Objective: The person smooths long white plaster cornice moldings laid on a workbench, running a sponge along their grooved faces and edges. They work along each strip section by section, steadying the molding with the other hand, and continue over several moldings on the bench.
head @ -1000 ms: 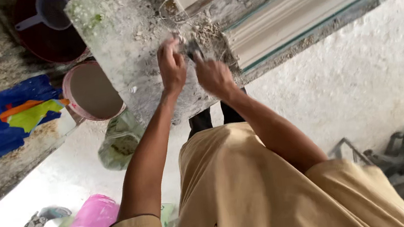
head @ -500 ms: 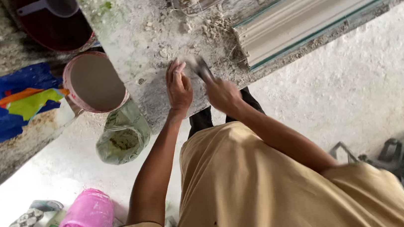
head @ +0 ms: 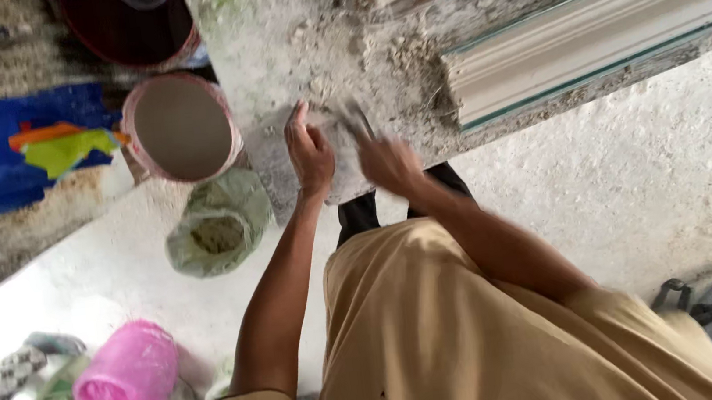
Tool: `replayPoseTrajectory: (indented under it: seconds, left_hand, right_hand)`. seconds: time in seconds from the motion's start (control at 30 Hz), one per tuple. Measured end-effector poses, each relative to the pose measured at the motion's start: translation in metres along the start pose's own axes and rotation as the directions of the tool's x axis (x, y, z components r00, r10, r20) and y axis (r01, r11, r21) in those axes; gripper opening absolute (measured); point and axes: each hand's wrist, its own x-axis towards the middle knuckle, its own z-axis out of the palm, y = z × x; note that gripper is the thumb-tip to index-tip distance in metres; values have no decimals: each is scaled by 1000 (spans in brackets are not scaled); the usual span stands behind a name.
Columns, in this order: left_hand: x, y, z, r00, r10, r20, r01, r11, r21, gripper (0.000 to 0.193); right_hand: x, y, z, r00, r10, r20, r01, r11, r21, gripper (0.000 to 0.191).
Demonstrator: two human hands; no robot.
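Both hands have slid down toward the near edge of the dusty grey slab [head: 296, 47] since half a second ago, and the pink-rimmed bucket [head: 181, 127] now sits higher in the left half of the frame. Left hand [head: 311, 154] lies flat on the slab, fingers loosely spread, gripping nothing. Right hand [head: 389, 163] is closed around a thin dark tool [head: 355, 121] whose tip points up-frame over the crumbled plaster; motion blur hides its shape. White moulded cornice [head: 603, 33] runs across the upper right. A green sack [head: 218, 228] sits below the bucket, a pink container [head: 127, 374] at lower left.
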Motion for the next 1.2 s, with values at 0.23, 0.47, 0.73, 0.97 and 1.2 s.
replayPoseTrajectory:
  seconds: [0.23,0.47,0.73,0.97,1.2]
  left_hand:
    - [7,2,-13,954,-294,62,298,952,-76,45]
    - [4,0,-9,990,-143,-4,142,986,-89,44]
    - [20,4,2,993,-116,37,118,991,-67,38]
    - [22,14,15,983,-138,118,145,988,-53,44]
    - [95,38,59,928,-33,371,-57,972,228,91]
  right_hand:
    - [16,-12,-9,893,-259,-367,181,955,-234,53]
    - [24,-37,-16,999,24,38,-29,988,155,54]
    - [-64,3,-46,903,375,210,-429,778,459,53]
    - [4,54,-48,993,-115,-35,101,957,-272,54]
    - [20,222,-185,986,-165,-18,120,786,-606,22]
